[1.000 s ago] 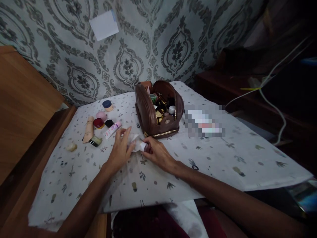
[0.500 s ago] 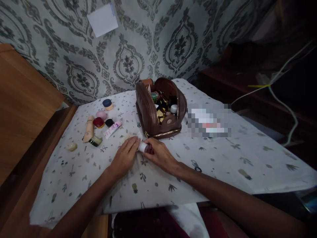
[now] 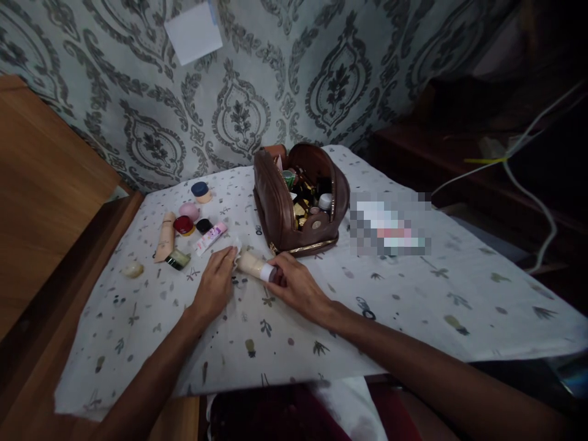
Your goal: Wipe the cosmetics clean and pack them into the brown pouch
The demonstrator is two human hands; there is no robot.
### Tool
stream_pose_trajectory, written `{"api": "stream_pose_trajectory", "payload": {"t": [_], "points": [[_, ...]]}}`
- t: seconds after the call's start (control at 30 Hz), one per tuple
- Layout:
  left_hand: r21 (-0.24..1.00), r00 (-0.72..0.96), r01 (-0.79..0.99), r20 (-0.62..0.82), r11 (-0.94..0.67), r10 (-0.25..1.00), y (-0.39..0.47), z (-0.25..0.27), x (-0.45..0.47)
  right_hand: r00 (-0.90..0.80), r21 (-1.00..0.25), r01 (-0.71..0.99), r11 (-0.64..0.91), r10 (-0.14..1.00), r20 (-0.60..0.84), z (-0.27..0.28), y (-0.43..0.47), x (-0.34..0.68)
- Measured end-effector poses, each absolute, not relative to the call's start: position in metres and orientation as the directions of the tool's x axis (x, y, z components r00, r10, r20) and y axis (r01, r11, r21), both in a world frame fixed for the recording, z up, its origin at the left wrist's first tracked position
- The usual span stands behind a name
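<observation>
My right hand [image 3: 298, 285] grips the white-capped end of a cream-coloured cosmetic tube [image 3: 250, 263], which lies slanted just above or on the cloth. At the tube's other end, my left hand [image 3: 214, 278] has its fingers closed on a thin white wipe or tissue [image 3: 237, 251]; the fingertips are partly hidden. Just behind the hands stands an open brown makeup bag [image 3: 277, 211], filled with small cosmetics. Close to my left hand lies a pink-and-white small tube [image 3: 211, 237].
Left of the hands are a beige tube [image 3: 166, 236], a green-glass jar [image 3: 178, 260], a red-lidded jar [image 3: 184, 225], a pink sponge [image 3: 189, 211], a blue-lidded jar [image 3: 201, 192] and a small cream-coloured item [image 3: 133, 270]. A blurred-out object [image 3: 390, 225] lies right of the bag.
My left hand has slid left along the cream tube with the wipe, uncovering the tube's body. My right hand stays at the capped end.
</observation>
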State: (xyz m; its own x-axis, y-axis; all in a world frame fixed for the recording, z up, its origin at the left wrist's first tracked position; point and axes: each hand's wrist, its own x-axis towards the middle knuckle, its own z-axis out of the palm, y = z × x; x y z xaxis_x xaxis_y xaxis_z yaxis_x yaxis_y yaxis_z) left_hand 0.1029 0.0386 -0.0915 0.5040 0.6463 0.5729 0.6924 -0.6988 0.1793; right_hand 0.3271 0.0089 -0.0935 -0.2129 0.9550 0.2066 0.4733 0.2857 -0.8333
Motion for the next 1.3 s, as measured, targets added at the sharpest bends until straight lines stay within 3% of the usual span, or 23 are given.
{"api": "stream_pose_trajectory", "payload": {"t": [0.13, 0.3, 0.53, 0.8, 0.97, 1.1, 1.3], "points": [[0.152, 0.602, 0.589, 0.573, -0.794, 0.557, 0.015, -0.083, 0.123, -0.2, -0.841, 0.446, 0.307, 0.95, 0.241, -0.094, 0.01, 0.326], [0.019, 0.731, 0.528, 0.499, -0.849, 0.466, 0.005, -0.086, 0.135, -0.19, -0.836, 0.454, 0.309, 0.95, 0.248, -0.094, 0.011, 0.325], [-0.028, 0.676, 0.621, 0.525, -0.783, 0.517, 0.023, -0.09, 0.119, -0.198, -0.906, 0.33, 0.266, 0.958, 0.209, -0.091, 0.009, 0.326], [0.092, 0.509, 0.729, 0.589, -0.678, 0.628, 0.041, -0.089, 0.098, -0.181, -0.895, 0.35, 0.278, 0.957, 0.226, -0.093, 0.008, 0.326], [0.053, 0.548, 0.646, 0.663, -0.762, 0.51, 0.024, -0.079, 0.114, -0.162, -0.928, 0.29, 0.234, 0.968, 0.193, -0.093, 0.01, 0.325], [-0.057, 0.707, 0.505, 0.599, -0.861, 0.376, 0.004, -0.079, 0.133, -0.213, -0.955, 0.184, 0.233, 0.958, 0.192, -0.091, 0.011, 0.326], [-0.04, 0.709, 0.545, 0.556, -0.838, 0.434, 0.005, -0.087, 0.135, -0.277, -0.89, 0.336, 0.307, 0.936, 0.219, -0.089, 0.009, 0.327]]}}
